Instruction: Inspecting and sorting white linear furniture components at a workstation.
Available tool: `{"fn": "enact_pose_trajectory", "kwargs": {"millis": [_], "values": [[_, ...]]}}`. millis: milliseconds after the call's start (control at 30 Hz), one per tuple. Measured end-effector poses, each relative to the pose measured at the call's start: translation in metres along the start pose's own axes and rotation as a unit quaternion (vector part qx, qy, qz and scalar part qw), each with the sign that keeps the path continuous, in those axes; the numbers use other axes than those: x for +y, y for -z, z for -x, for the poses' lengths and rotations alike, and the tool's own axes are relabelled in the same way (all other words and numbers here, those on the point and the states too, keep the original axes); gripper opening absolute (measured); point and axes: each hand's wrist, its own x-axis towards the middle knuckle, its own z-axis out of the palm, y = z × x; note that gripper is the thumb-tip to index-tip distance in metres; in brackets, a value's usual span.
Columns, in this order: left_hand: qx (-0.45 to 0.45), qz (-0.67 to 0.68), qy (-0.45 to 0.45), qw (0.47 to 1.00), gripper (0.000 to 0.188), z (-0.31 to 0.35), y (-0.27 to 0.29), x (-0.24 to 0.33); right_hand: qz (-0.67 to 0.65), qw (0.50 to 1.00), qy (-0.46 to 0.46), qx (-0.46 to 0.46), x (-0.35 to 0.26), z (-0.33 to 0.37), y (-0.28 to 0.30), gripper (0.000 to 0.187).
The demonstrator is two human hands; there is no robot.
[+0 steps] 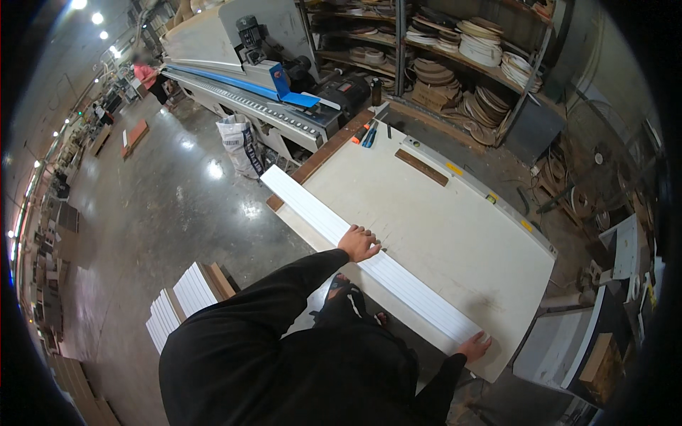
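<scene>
Both hands (359, 243) (474, 346) press white panels (369, 259) (stacked).

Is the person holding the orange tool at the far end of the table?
No, the orange tool lies untouched; both the left hand and right hand rest on the white panels.

White worktable (455, 234): stack of long white panels (369, 259) along 9 o'clock edge; brown wooden strip (421, 167) near 1 o'clock; orange and blue tools (365, 135) at 12 o'clock corner.
</scene>
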Motion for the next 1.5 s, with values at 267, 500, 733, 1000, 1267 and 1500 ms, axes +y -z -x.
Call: {"fn": "enact_pose_trajectory", "kwargs": {"millis": [267,500,733,1000,1267,1500], "values": [[0.010,0.003,-0.002,1.000,0.046,0.001,-0.002,-0.002,0.125,0.992,0.023,0.010,-0.010,0.005,0.013,0.057],[-0.010,0.000,-0.001,1.000,0.045,-0.002,-0.001,-0.004,0.070,0.935,0.342,-0.053,-0.058,0.038,-0.002,0.061],[-0.005,0.007,0.004,1.000,0.043,-0.002,-0.003,-0.009,-0.025,0.831,0.492,-0.258,-0.219,0.146,0.017,0.108],[0.007,0.011,0.003,1.000,0.042,-0.001,-0.006,-0.017,0.005,0.795,0.526,-0.301,-0.286,0.169,-0.019,0.113],[0.011,0.039,-0.063,0.997,0.051,0.004,-0.019,-0.041,0.052,0.833,0.467,-0.292,-0.308,0.190,-0.028,0.099],[0.030,0.054,-0.196,0.979,0.069,0.014,-0.014,-0.073,0.075,0.837,0.475,-0.262,-0.299,0.189,-0.036,0.102]]}}
